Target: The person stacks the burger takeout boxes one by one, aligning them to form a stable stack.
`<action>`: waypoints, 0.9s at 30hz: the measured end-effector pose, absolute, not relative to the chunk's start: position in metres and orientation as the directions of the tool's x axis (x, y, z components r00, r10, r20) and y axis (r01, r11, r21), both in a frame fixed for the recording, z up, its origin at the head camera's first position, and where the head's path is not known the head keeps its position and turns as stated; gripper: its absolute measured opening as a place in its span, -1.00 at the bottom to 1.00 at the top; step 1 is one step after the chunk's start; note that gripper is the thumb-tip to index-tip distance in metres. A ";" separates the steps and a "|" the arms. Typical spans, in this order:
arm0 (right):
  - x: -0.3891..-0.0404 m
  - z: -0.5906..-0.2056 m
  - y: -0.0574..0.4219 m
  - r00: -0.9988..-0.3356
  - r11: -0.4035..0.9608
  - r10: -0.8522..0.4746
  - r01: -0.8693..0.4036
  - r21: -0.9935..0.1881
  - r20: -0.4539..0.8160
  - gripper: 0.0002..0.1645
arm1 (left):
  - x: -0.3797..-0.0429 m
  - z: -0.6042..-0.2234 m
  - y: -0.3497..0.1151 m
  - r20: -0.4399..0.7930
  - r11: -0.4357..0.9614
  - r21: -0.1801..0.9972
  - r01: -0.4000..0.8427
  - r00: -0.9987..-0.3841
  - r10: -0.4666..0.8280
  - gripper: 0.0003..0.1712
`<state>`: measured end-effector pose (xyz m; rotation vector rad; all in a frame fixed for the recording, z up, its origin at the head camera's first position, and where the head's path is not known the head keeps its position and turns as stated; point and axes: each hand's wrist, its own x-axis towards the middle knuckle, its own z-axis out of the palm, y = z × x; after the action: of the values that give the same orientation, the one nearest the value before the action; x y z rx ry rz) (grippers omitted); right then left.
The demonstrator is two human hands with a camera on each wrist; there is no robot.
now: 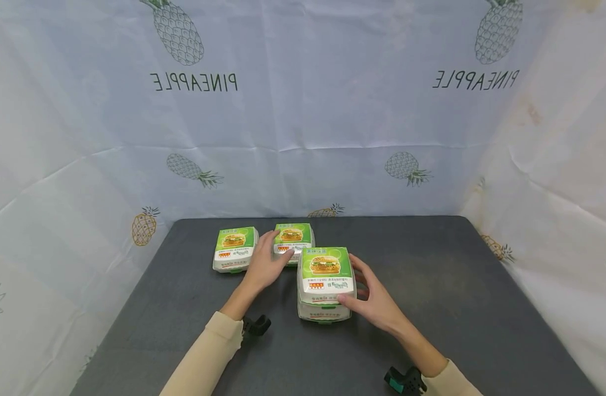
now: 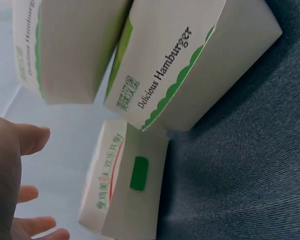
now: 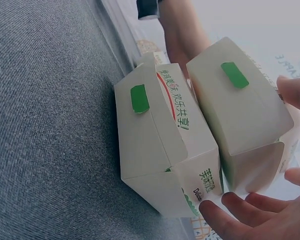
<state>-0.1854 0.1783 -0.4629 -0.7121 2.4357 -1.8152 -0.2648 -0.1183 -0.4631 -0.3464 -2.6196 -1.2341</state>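
A green-and-white hamburger box (image 1: 325,275) sits on top of a second, lower hamburger box (image 1: 324,313), near the middle of the table. My right hand (image 1: 374,297) holds the upper box at its right side, thumb at the near corner and fingers along the side. Its fingertips also come close to the lower box (image 3: 160,120) in the right wrist view. My left hand (image 1: 265,264) is over the gap between two more boxes, a left one (image 1: 235,250) and a rear one (image 1: 293,237), which it partly covers. Its fingers are spread and hold nothing.
The dark grey table (image 1: 422,275) stretches out on both sides of the boxes. A white curtain (image 1: 303,121) with pineapple prints hangs along the back and sides. Each wrist wears a black camera band (image 1: 257,325).
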 end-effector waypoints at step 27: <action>-0.185 -0.464 0.179 -0.897 0.217 -0.368 -0.340 -0.915 0.245 0.10 | -0.291 -0.485 -0.113 0.102 0.590 0.794 0.147 -0.989 0.110 0.05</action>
<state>-0.1851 0.1785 -0.4640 -0.7070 2.4317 -1.8175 -0.2911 -0.1125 -0.4853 -0.2237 -2.7639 -1.3851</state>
